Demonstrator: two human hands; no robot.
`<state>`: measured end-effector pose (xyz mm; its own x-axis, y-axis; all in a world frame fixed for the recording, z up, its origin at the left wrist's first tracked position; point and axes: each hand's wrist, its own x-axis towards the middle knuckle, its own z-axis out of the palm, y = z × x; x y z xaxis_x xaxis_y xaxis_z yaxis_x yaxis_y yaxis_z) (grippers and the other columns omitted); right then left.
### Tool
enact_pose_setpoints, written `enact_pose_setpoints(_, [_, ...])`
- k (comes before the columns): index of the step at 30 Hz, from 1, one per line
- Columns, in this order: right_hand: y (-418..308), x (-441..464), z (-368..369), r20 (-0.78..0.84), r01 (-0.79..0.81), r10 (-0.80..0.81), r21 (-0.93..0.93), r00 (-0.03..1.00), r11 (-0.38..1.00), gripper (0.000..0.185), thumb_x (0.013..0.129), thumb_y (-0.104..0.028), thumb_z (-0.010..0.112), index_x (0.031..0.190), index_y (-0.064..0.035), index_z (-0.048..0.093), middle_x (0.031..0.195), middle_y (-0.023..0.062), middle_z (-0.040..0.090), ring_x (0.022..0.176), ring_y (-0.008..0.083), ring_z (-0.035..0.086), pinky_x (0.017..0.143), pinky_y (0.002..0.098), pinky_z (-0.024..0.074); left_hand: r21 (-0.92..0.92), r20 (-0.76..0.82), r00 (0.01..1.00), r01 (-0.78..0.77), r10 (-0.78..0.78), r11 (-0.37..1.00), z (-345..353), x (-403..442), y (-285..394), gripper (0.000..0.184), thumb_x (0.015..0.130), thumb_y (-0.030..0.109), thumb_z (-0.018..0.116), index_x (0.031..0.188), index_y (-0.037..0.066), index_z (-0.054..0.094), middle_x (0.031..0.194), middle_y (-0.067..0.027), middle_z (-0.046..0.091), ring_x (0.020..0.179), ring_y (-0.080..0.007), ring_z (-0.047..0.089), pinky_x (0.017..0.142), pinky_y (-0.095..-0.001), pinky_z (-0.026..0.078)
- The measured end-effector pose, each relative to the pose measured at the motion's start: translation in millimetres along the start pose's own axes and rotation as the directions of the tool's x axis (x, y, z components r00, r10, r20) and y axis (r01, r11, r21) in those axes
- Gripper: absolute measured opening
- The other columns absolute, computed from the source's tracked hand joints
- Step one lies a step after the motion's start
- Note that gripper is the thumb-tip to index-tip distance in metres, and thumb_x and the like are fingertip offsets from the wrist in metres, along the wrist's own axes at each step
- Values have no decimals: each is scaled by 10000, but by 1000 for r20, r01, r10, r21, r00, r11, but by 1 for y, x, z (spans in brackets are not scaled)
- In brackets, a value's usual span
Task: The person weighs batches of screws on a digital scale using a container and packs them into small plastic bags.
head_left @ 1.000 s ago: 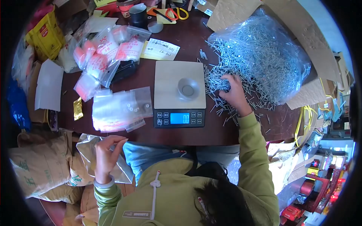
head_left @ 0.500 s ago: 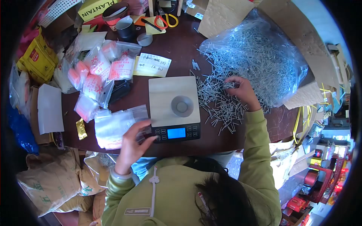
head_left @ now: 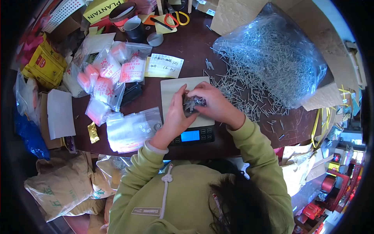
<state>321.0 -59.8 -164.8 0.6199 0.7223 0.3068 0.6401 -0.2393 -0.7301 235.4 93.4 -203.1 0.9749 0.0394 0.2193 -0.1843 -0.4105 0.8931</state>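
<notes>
Over the pale plate of the digital scale (head_left: 169, 87), both hands meet around the small round cup (head_left: 191, 106). My left hand (head_left: 177, 113) wraps the cup's left side. From the right, my right hand (head_left: 212, 102) closes on a bunch of screws (head_left: 199, 101) at the cup's mouth. The fingers partly hide the cup, so how many screws lie inside it cannot be told. To the right of the scale, loose screws (head_left: 249, 102) spread out from a large clear bag of screws (head_left: 278, 58). The scale's display is lit, its digits unreadable.
Flat clear zip bags (head_left: 130, 130) lie left of the scale, a gold packet (head_left: 93, 132) beside them. Filled bags with red print (head_left: 104, 89), a handwritten note (head_left: 165, 65), a dark cup (head_left: 134, 29) and scissors (head_left: 177, 18) are farther back. Cardboard (head_left: 233, 15) borders the screw bag.
My right hand has moved left from the screw pile to the cup, carrying screws. My left hand has come up from the table's front edge and taken hold of the cup.
</notes>
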Motion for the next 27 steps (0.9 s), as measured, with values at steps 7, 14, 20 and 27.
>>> enact_pose_setpoints(7, [11,-11,-26,-14,-306,333,358,943,882,205,743,-63,752,942,-54,707,898,67,667,778,104,630,668,253,503,97,39,999,-33,29,995,-13,-5,5,909,666,62,811,1405,-15,288,1305,-232,481,1203,-357,500,1011,-399,414])
enact_pose_setpoints(14, [64,-65,-67,-166,-495,545,265,822,828,169,754,-73,750,916,-45,715,846,51,689,723,90,629,634,242,497,136,-83,994,83,-73,987,-65,-45,12,699,739,2,743,1355,-20,413,1315,-206,525,1233,-299,509,1039,-378,397])
enact_pose_setpoints(20, [67,-90,-72,-387,-602,604,143,696,785,164,784,-96,731,940,-45,728,784,22,696,651,48,590,599,216,470,320,-65,979,203,-192,925,-101,-103,2,398,772,-25,681,1162,-33,598,1232,-227,583,1161,-365,564,973,-432,447])
enact_pose_setpoints(27, [44,-83,-63,-291,-523,596,294,749,800,172,782,-79,746,948,-37,729,791,7,692,702,37,595,616,190,459,544,-13,1000,2,6,839,-82,-119,-31,184,808,-51,613,980,-12,665,1066,-194,664,1092,-370,603,995,-472,424])
